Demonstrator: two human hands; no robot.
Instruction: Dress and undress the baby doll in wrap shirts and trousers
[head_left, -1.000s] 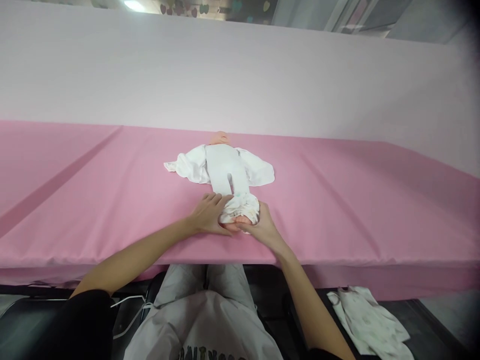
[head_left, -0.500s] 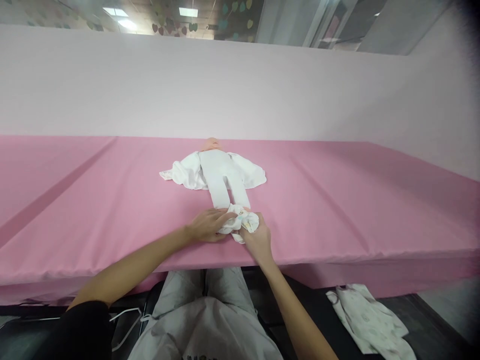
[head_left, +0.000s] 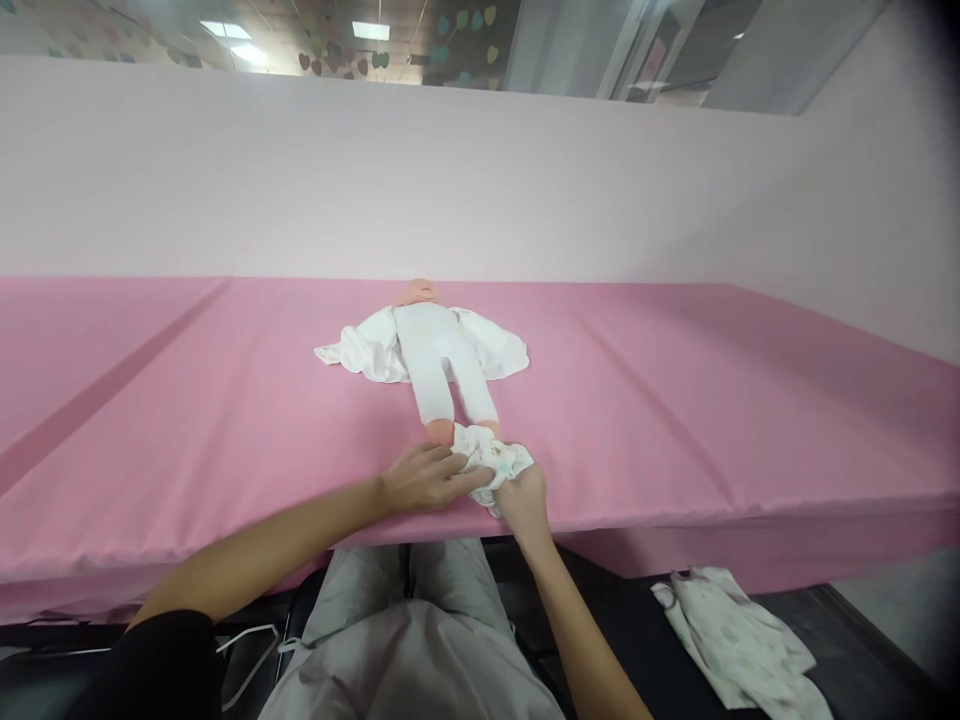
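Note:
A baby doll in white clothing lies on its back, its legs pointing toward me. Around its feet is a small white baby garment with a printed pattern, bunched up. My left hand pinches the garment's left side with thumb and fingers, close to the doll's bare foot. On the other side, my right hand is closed on the garment's right edge, its fingers partly hidden in the cloth. The doll's other foot is mostly covered. A white cloth garment lies spread beneath the doll's body.
The doll rests on a pink padded surface, backed by a white wall with glass above. Below the front edge at right, a folded patterned cloth lies on a black seat. A white hanger-like piece shows at lower left.
Both hands have shifted slightly toward me with the small garment, which now looks more stretched out. More of the doll's foot on the left shows.

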